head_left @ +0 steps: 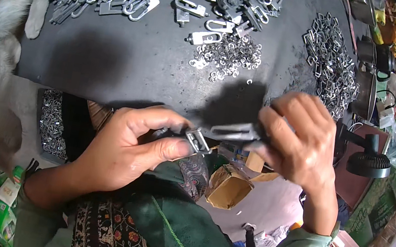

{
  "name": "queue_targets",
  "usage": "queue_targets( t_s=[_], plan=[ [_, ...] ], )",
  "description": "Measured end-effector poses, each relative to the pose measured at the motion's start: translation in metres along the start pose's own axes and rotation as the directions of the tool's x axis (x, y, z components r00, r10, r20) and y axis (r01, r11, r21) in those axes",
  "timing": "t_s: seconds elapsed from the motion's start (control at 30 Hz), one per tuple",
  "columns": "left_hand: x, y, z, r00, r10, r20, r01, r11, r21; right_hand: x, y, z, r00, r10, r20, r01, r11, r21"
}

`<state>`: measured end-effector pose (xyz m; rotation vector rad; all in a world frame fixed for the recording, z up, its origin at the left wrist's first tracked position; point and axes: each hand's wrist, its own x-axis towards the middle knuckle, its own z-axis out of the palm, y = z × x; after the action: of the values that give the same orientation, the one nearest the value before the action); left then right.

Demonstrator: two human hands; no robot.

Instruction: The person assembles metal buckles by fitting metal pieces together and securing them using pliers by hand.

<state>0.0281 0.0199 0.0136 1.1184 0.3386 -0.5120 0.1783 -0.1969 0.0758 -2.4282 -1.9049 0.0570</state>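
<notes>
My left hand (136, 147) is closed, thumb and fingers pinching a small rectangular metal frame (198, 141) with an open middle. To its right, my right hand (303, 138) grips an elongated grey metal piece (234, 131), smeared by motion. Its tapered end points toward the frame, with a small gap between them. I cannot make out its exact kind. Beyond the hands, a heap of small C-shaped metal clips (230, 55) lies on the dark table (150, 63). Behind the clips is a large pile of metal parts with long loops (191, 4).
Small metal links (329, 56) are heaped at the table's right side. A cat (2, 28) lies along the left edge. A bin of small metal pieces (53, 123) stands left of my lap. An open cardboard box (230, 187) sits below, and a black fan (369, 162) is at right.
</notes>
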Motion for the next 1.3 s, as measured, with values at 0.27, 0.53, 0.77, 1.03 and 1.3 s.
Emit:
queue_targets(
  t_s=[0.27, 0.53, 0.77, 1.03, 1.3],
  plan=[
    [0.002, -0.002, 0.002, 0.999, 0.048, 0.012, -0.047, 0.998, -0.045, 0.003, -0.014, 0.003, 1.000, 0.016, -0.024, -0.011, 0.982, 0.186],
    [0.003, -0.002, 0.003, 0.994, 0.101, 0.040, -0.098, 0.992, -0.073, 0.005, -0.016, 0.003, 0.999, -0.012, -0.051, 0.020, 0.987, 0.161],
    [0.000, 0.002, 0.005, 0.991, 0.116, 0.064, -0.123, 0.987, 0.109, -0.019, -0.028, 0.002, 0.999, 0.033, -0.042, -0.029, 0.995, 0.098],
    [-0.024, -0.040, 0.000, 0.993, -0.115, 0.013, 0.113, 0.988, 0.108, -0.081, -0.043, 0.027, 0.871, 0.477, -0.120, -0.440, 0.864, 0.244],
    [-0.008, -0.068, 0.003, 0.986, -0.147, -0.081, 0.138, 0.984, -0.108, -0.162, 0.013, 0.068, 0.104, 0.902, -0.420, -0.969, 0.187, 0.161]
  ],
)
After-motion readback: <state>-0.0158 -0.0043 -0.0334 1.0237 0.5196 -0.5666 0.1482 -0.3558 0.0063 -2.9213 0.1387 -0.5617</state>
